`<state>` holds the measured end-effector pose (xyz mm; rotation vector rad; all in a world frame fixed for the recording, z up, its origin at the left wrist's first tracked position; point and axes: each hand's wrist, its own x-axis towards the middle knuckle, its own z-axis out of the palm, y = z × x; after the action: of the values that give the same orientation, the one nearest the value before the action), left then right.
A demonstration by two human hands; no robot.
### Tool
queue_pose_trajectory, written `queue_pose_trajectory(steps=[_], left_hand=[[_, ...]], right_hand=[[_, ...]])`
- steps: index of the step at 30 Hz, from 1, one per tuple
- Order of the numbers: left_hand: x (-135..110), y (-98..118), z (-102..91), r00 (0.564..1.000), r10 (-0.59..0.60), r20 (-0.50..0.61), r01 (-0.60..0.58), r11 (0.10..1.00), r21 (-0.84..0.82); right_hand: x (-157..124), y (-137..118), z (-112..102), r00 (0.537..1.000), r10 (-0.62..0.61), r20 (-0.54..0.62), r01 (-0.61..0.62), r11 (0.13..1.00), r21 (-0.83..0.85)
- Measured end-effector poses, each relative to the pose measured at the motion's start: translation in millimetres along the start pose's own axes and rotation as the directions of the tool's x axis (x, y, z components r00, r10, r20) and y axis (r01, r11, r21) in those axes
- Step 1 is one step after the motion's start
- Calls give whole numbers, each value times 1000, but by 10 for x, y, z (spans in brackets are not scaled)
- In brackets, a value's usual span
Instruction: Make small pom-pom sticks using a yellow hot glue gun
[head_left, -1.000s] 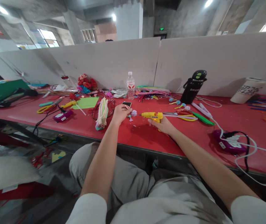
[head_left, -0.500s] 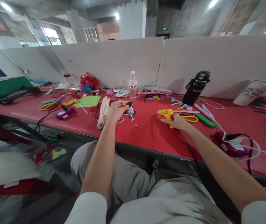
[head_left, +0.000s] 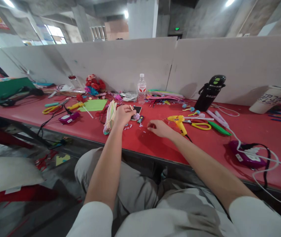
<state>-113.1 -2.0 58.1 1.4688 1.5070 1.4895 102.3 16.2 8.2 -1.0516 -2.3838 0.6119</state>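
My left hand is closed in a pinch on a small pipe-cleaner flower, whose fluffy lilac head shows past the fingertips and whose pale stem sticks up above them. A bundle of pastel pipe cleaners lies just left of that wrist. Partly behind the fingers is a phone. My right hand hovers over the red table with curved, parted fingers and nothing visible in them. To its right, the yellow glue gun rests on the table, touched by no hand.
Yellow-handled scissors and a green tool lie right of the glue gun. Behind stand a water bottle and a black flask. A purple power block trails cables at right. Lilac scraps dot the red table.
My right hand has let go of the glue gun, leaving it on the table, and has moved left toward my left hand. My left hand keeps its hold on the flower.
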Motion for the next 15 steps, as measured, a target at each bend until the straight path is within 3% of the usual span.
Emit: queue_pose_trajectory(steps=[6,15], left_hand=[[-79,170,-21,998,-23,-51,27,996,86],[53,-83,5,1000,13,5,-13,1000,9]], right_hand=[[454,34,307,996,89,-30,-90,996,-30],[438,-68,404,982,185,-29,-183,982,49]])
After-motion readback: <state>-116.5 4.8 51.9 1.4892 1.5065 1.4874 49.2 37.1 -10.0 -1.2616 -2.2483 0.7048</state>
